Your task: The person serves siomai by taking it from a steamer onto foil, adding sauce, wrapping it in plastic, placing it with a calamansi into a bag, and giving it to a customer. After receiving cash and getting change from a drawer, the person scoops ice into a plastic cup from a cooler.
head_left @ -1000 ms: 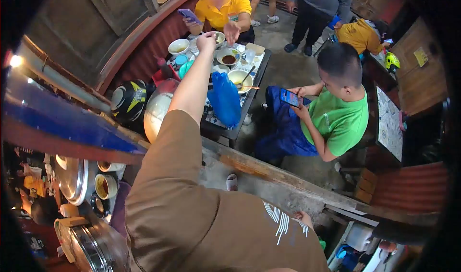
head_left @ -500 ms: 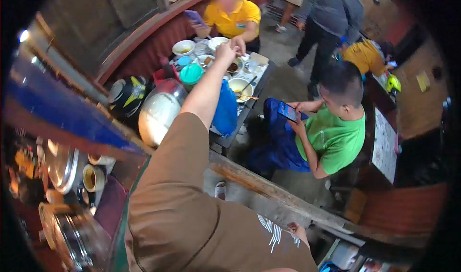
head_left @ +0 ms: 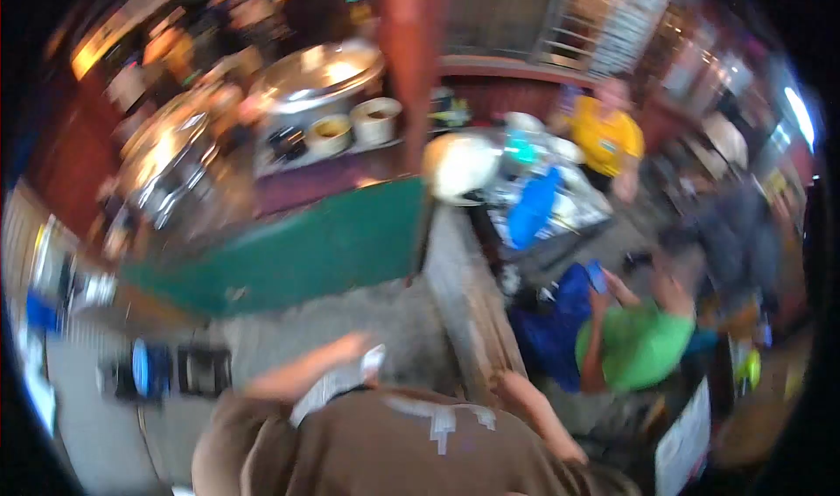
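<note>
My left hand (head_left: 352,347) is held low in front of my brown shirt, its fingers smeared by motion. Right beside it shows a small whitish shape (head_left: 374,361); I cannot make out whether it is held or is footwear below. My right hand (head_left: 509,386) is in front of my right side, near the long wooden ledge (head_left: 479,312), with its fingers too blurred to read. Farther off, a table (head_left: 582,234) bears a blue plastic bag (head_left: 534,209), a teal container (head_left: 521,149) and bowls (head_left: 523,123).
A green panel (head_left: 297,255) fronts a counter with large metal pots (head_left: 319,74) and smaller tubs (head_left: 376,118). A person in yellow (head_left: 606,136) sits behind the table. A person in green (head_left: 643,347) holds a phone (head_left: 597,275). Someone in dark clothes (head_left: 735,234) stands at right.
My left arm, stretched out to the hand of the person in yellow, has drawn back to my body. The view has swung left, bringing the pot counter in front.
</note>
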A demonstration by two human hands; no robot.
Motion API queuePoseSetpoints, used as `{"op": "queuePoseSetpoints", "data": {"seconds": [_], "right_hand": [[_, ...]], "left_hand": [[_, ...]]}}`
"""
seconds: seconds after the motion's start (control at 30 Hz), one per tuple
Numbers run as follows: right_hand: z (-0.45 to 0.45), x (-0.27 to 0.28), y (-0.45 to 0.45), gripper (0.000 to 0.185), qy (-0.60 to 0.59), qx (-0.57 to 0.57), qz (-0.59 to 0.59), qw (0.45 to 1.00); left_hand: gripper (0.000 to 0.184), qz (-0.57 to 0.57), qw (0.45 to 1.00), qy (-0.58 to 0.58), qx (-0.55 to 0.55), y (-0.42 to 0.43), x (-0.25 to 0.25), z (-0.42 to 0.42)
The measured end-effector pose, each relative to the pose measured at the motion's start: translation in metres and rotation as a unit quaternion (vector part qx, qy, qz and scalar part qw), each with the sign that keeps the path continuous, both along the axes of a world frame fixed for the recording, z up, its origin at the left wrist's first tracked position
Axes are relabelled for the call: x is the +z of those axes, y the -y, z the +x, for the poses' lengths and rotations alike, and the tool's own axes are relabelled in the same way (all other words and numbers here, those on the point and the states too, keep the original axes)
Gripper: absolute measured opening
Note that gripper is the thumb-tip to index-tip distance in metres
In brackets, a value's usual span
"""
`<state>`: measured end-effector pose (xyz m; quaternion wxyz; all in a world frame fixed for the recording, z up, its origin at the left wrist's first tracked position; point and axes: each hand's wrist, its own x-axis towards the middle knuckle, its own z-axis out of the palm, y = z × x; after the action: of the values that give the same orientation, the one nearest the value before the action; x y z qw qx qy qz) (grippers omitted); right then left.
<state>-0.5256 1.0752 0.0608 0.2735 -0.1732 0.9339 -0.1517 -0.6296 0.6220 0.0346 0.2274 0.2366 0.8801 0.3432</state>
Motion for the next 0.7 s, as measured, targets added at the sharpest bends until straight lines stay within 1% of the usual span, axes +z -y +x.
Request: {"op": "queuePoseSetpoints", "data": {"seconds": [0.03, 0.07, 0.1, 0.13, 0.17, 0.27, 0.37, 0.47, 0.6, 0.63, 0.7], "right_hand": [[-0.015, 0.013, 0.021, 0.023, 0.031, -0.046, -0.002, 0.998], [-0.023, 0.070, 0.058, 0.025, 0.041, -0.072, -0.005, 0.997], [-0.022, 0.079, 0.075, 0.026, -0.050, -0.078, -0.050, 0.994], [-0.023, 0.114, 0.105, 0.025, -0.048, -0.088, -0.047, 0.994], [-0.027, 0.083, 0.121, 0.023, -0.085, -0.086, -0.057, 0.991], [-0.009, 0.116, 0.210, 0.020, -0.120, -0.097, -0.071, 0.986], [0.024, 0.098, 0.298, 0.023, -0.086, -0.079, -0.071, 0.991], [0.060, 0.082, 0.383, 0.027, 0.055, -0.032, 0.028, 0.998], [0.092, 0.084, 0.472, 0.032, 0.109, 0.097, -0.063, 0.987], [0.096, 0.087, 0.487, 0.033, 0.097, 0.082, -0.095, 0.987], [0.089, 0.097, 0.503, 0.032, 0.083, 0.087, -0.110, 0.987]], "left_hand": [[0.027, -0.032, 0.998, 0.018, 0.047, 0.064, -0.014, 0.031], [0.027, -0.051, 0.991, 0.045, 0.112, 0.111, -0.018, 0.056], [0.026, -0.058, 0.980, 0.067, 0.177, 0.154, -0.022, 0.070], [0.026, -0.056, 0.964, 0.088, 0.243, 0.194, -0.024, 0.083], [0.025, -0.056, 0.950, 0.107, 0.289, 0.223, -0.029, 0.095], [0.024, -0.066, 0.912, 0.157, 0.373, 0.298, -0.046, 0.146], [0.023, -0.068, 0.889, 0.186, 0.413, 0.374, -0.060, 0.197], [0.022, -0.049, 0.879, 0.191, 0.434, 0.439, -0.068, 0.234], [0.020, 0.016, 0.878, 0.169, 0.448, 0.520, -0.061, 0.264], [0.020, 0.051, 0.882, 0.151, 0.444, 0.541, -0.059, 0.270], [0.019, 0.118, 0.891, 0.088, 0.430, 0.561, -0.044, 0.278]]}}
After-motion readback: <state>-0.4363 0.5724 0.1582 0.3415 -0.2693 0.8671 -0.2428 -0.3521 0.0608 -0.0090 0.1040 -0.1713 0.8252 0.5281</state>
